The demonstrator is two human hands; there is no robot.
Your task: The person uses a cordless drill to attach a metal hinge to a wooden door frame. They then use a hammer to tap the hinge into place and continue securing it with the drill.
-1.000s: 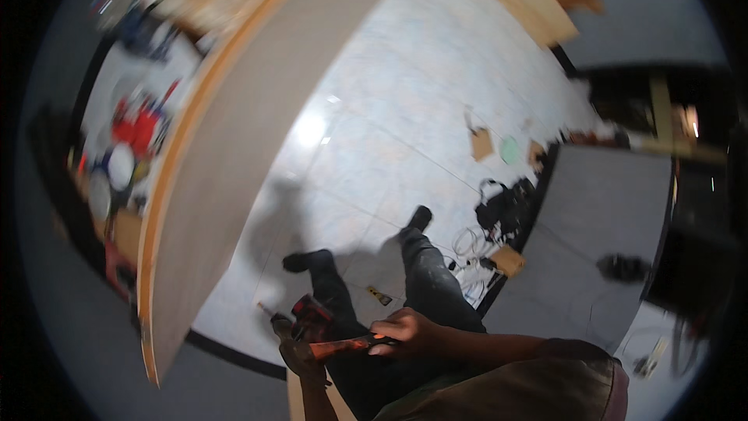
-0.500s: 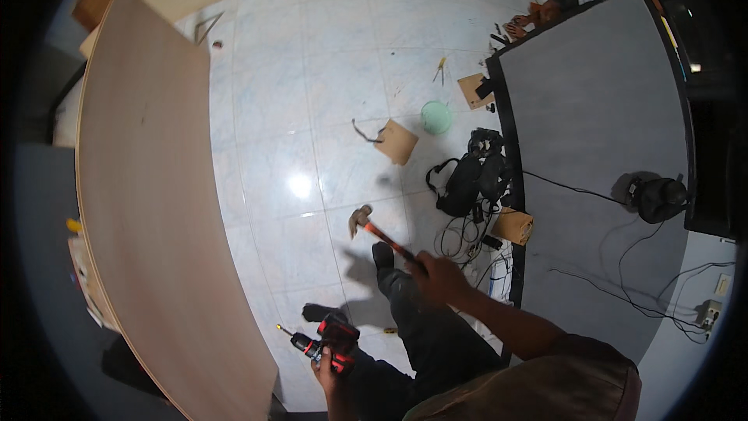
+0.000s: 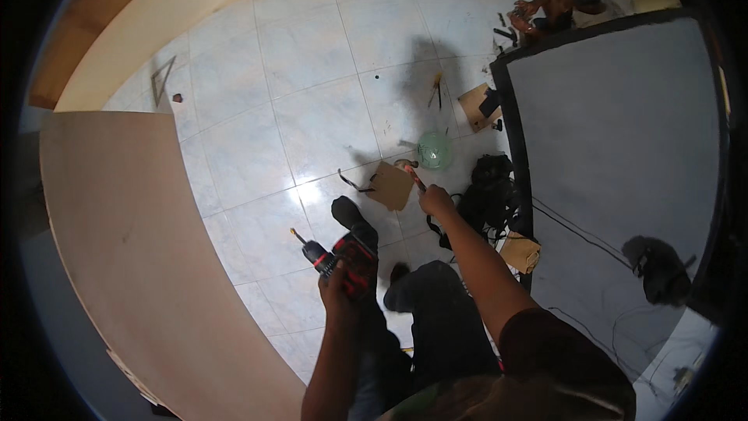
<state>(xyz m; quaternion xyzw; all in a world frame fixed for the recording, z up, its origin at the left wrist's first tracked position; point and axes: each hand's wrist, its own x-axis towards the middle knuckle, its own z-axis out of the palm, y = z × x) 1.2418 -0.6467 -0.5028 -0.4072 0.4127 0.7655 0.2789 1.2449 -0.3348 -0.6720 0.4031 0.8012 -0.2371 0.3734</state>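
My left hand (image 3: pixel 333 288) is closed round a red and black cordless drill (image 3: pixel 354 261), whose bit points to the far left. In my right hand (image 3: pixel 436 201) is a claw hammer (image 3: pixel 414 175), gripped by its orange and dark handle. From the head view, the hammer's head lies over the right edge of a brown cardboard piece (image 3: pixel 389 187); I cannot tell how high above the floor it is. A round green translucent thing (image 3: pixel 435 150) is just beyond the hammer. A dark strap (image 3: pixel 354 181) lies at the cardboard's left.
At left stands a large wooden panel (image 3: pixel 125 249); at right, a grey panel with a black border (image 3: pixel 615 132). A black bag (image 3: pixel 489 191) and a brown paper package (image 3: pixel 520 252) lie by that border. A person (image 3: pixel 557 4) sits far right, near scattered tools.
I have stepped forward, a different foot now in front. My right hand has carried the hammer away from me toward the green thing. My left hand has moved forward with the drill.
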